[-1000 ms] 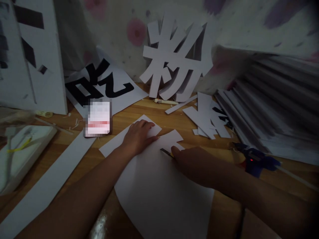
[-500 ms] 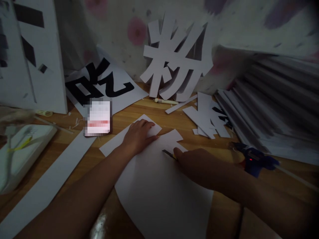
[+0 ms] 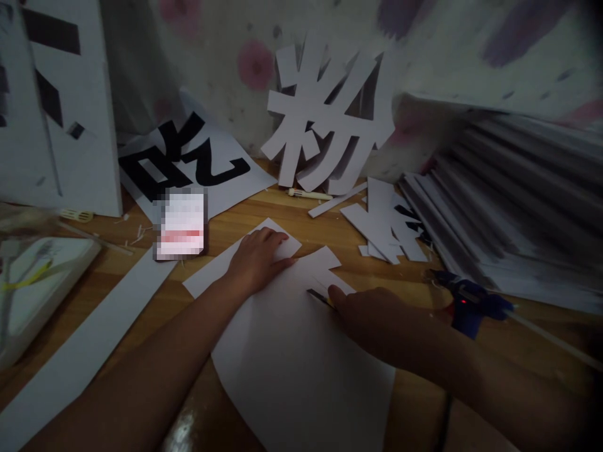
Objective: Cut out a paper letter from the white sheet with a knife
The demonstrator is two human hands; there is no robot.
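The left hand (image 3: 257, 260) lies flat on a white sheet (image 3: 292, 364) spread over the wooden table (image 3: 372, 270), while the right hand (image 3: 367, 311) grips a knife (image 3: 318, 296) whose blade tip touches the sheet just beside the left fingertips. Behind them a white cut-out character (image 3: 325, 119) leans upright against the wall, a black-printed sheet (image 3: 188, 160) lies to its left, and a pen (image 3: 308, 194) lies at its foot. A blue glue gun (image 3: 471, 304) rests on the table to the right, near a stack of boards (image 3: 509, 207).

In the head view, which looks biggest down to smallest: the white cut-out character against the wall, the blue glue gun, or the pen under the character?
1. White cut-out character
2. Blue glue gun
3. Pen
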